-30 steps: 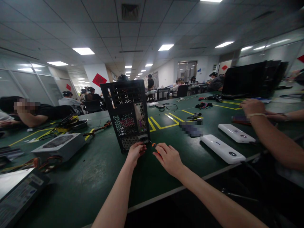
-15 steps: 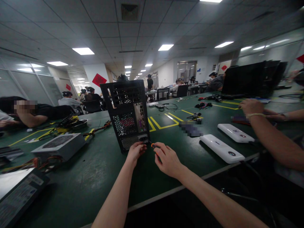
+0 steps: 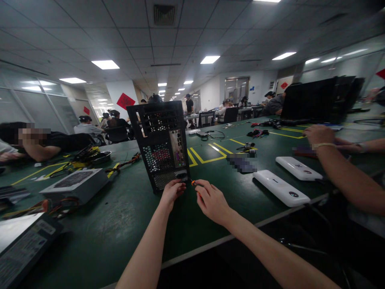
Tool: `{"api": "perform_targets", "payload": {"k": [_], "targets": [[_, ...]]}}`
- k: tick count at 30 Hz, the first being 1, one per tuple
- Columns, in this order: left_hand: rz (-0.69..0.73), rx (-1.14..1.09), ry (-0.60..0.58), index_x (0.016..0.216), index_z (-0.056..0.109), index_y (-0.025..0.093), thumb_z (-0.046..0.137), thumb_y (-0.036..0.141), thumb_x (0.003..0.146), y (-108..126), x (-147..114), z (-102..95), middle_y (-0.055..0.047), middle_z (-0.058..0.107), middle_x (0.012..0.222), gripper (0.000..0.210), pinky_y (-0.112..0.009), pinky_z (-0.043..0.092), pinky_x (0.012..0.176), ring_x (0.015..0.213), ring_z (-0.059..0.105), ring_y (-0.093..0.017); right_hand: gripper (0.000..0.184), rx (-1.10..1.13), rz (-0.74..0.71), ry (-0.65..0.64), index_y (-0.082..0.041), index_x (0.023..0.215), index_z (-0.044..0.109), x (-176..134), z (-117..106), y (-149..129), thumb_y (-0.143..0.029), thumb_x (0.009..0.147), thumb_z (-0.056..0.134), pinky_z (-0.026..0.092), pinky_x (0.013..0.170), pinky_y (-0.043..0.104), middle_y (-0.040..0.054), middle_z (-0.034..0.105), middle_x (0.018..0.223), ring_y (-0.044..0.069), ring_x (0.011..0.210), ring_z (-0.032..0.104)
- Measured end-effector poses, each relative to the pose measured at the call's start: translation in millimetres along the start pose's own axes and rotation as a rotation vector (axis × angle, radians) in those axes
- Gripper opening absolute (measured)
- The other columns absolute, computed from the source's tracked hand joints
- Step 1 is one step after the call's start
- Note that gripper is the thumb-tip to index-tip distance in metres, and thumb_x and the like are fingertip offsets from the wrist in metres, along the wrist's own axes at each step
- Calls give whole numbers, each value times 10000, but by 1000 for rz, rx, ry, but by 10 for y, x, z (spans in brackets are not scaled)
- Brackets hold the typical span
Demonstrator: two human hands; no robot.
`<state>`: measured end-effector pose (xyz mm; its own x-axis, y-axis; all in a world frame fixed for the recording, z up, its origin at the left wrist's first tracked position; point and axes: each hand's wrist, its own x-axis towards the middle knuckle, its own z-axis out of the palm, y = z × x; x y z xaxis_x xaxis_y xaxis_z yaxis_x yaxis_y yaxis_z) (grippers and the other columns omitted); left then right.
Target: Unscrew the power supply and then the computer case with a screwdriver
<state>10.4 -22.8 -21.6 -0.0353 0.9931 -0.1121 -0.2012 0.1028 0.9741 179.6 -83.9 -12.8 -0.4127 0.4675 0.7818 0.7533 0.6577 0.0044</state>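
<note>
A black computer case (image 3: pixel 155 140) stands upright on the green table, its rear panel with ports and mesh facing me. At its lower right corner, my left hand (image 3: pixel 172 192) has its fingers curled together close to the power supply's mesh; anything between the fingertips is hidden. My right hand (image 3: pixel 213 200) is closed around a small orange and black screwdriver (image 3: pixel 193 183). The screwdriver points left toward the case's lower right edge, just beside the left fingertips. Whether its tip touches a screw is too small to tell.
Left on the green table (image 3: pixel 120 228) are a grey power supply (image 3: pixel 75 184) with cables and another metal box (image 3: pixel 25 247). On the right lie two white power banks (image 3: pixel 281 188), a blurred dark device (image 3: pixel 242 163) and another person's arm (image 3: pixel 343 172). Black monitors (image 3: pixel 309 100) stand behind.
My right fingers and the screwdriver have shifted very slightly. My left hand and the computer case stay in place.
</note>
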Motion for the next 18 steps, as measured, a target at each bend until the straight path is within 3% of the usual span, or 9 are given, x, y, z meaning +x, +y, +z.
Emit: {"api": "perform_targets", "payload": {"k": [7, 12, 18], "targets": [[-2, -7, 1, 937, 516, 113, 533, 128, 664, -5, 9, -1, -104, 623, 832, 275, -202, 434, 565, 643, 588, -105, 153, -27, 122, 36, -158, 954, 465, 1, -17, 27, -235, 839, 401, 411, 673, 286, 78, 566, 929, 158, 782, 545], [9, -13, -5, 940, 515, 117, 525, 139, 674, -33, 31, -15, -103, 625, 842, 267, -201, 435, 561, 636, 590, -101, 174, -14, 43, -11, -149, 982, 455, 1, -4, 4, -164, 824, 382, 397, 735, 300, 96, 513, 1088, 174, 915, 515], [3, -16, 1, 925, 520, 113, 536, 133, 666, -13, 12, -8, -103, 626, 831, 260, -203, 434, 561, 634, 590, -103, 181, -46, 72, 4, -161, 996, 468, -15, 8, 38, -241, 849, 399, 395, 674, 261, 69, 571, 1032, 141, 803, 558]]}}
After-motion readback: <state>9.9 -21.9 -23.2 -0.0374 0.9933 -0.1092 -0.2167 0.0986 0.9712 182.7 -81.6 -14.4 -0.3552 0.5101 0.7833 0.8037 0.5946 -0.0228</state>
